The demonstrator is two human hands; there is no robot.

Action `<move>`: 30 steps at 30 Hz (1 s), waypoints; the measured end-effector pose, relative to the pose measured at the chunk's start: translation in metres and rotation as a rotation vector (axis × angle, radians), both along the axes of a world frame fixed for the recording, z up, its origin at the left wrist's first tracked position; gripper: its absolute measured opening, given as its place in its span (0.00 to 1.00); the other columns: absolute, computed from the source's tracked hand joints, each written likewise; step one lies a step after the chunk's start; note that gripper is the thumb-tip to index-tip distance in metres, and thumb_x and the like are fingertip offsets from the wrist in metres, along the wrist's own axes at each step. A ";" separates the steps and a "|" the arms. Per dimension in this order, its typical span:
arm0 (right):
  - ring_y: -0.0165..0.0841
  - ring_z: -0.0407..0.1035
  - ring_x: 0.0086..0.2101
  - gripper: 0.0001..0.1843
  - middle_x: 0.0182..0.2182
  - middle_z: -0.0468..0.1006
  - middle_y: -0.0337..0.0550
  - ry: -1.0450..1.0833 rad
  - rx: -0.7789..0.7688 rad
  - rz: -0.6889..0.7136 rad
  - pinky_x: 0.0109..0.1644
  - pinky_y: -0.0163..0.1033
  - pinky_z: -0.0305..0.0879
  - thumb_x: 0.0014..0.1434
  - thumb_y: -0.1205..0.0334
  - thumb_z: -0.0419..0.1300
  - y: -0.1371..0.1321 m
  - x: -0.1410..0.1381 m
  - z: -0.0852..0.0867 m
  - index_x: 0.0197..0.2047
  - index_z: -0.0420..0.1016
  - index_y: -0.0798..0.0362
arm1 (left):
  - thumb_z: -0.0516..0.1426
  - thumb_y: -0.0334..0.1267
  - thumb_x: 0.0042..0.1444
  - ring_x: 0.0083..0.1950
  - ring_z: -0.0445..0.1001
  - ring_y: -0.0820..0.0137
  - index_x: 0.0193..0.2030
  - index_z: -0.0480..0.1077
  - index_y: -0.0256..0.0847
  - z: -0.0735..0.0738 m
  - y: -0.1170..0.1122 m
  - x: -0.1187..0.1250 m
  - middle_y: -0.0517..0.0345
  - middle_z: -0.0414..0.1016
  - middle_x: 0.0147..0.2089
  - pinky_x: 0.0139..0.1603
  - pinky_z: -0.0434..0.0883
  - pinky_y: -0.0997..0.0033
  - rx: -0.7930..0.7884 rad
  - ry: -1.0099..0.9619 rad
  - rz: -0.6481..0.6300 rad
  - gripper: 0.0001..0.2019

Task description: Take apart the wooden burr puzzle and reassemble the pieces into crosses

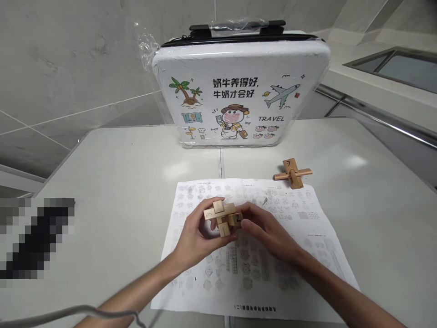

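Note:
Pale wooden blocks, crossed and interlocked into a burr puzzle (220, 213), sit in my left hand (194, 237). Its fingers and thumb curl around the puzzle from the left and below. At the puzzle's right side sticks out a wooden puzzle piece (238, 219) marked "2", which my right hand (268, 227) pinches between thumb and fingers. Whether that piece is fully locked into the rest, I cannot tell. Both hands are above a printed sheet (177, 300) with many small puzzle diagrams. My fingers hide part of the puzzle's underside.
Beyond the sheet's upper right edge lies a second wooden cross-shaped assembly (292, 173) marked "3". A white cartoon suitcase (205, 61) in plastic wrap stands at the back of the pale table (95, 191). A grey cable (78, 310) crosses the lower left. A pixelated dark patch covers the left edge.

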State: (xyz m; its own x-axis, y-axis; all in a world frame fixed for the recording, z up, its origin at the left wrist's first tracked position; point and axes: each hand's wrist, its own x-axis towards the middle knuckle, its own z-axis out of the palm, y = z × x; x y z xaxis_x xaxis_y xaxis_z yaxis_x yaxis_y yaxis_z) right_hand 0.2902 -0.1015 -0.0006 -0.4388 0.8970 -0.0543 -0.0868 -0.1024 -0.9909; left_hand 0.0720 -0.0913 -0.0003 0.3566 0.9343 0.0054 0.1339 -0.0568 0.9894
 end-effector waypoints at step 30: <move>0.40 0.79 0.47 0.13 0.48 0.83 0.46 0.013 -0.045 0.082 0.51 0.47 0.75 0.72 0.49 0.63 0.001 0.003 -0.006 0.53 0.69 0.46 | 0.76 0.40 0.50 0.49 0.76 0.63 0.63 0.71 0.54 0.000 0.004 -0.004 0.56 0.75 0.51 0.46 0.76 0.63 0.196 0.156 -0.121 0.34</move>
State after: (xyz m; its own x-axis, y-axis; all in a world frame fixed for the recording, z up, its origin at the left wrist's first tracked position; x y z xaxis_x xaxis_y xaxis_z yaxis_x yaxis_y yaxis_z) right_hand 0.2936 -0.1006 -0.0064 -0.5114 0.8549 -0.0873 -0.0891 -0.1538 -0.9841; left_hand 0.0677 -0.0870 -0.0006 0.4763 0.8713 0.1180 0.2642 -0.2699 0.9259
